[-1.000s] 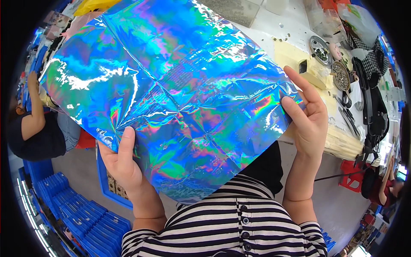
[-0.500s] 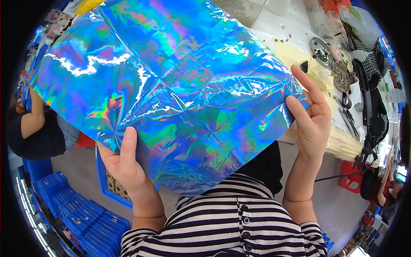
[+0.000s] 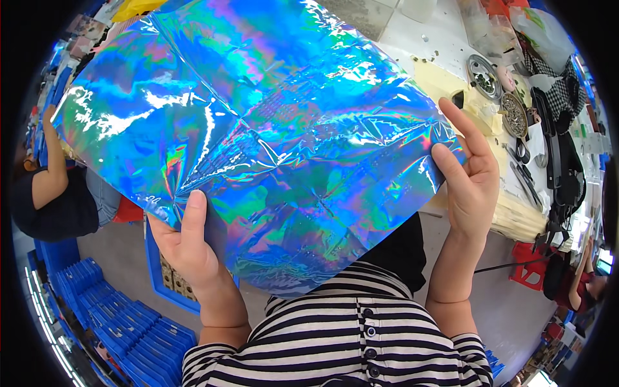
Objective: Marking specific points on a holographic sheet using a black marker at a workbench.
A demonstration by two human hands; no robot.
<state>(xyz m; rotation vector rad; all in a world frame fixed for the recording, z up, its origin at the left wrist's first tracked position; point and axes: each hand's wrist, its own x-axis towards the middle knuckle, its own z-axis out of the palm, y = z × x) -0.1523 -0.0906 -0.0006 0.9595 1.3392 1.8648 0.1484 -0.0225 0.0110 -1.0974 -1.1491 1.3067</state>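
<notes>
A large sheet of shiny blue iridescent film (image 3: 303, 148) is stretched between my two hands, creased and folded in places. My left hand (image 3: 187, 238) pinches its lower left edge, thumb on top and fingers beneath. On the right, my right hand (image 3: 469, 164) grips the edge between the thumb in front and fingers behind, with the index finger pointing up past the film. Creases run out from both grips. Much of the table lies hidden behind the film.
Right of the film, the white table (image 3: 445, 32) bears a round metal dish (image 3: 483, 76), a dish of small pieces (image 3: 514, 115), scissors (image 3: 521, 152) and a black strap (image 3: 553, 148). Blue trays (image 3: 122, 316) stack at lower left. Another person (image 3: 55, 200) sits at left.
The film has shifted and tilted slightly, its left corner a little changed and its reflections moved. Both hands keep their hold in nearly the same places.
</notes>
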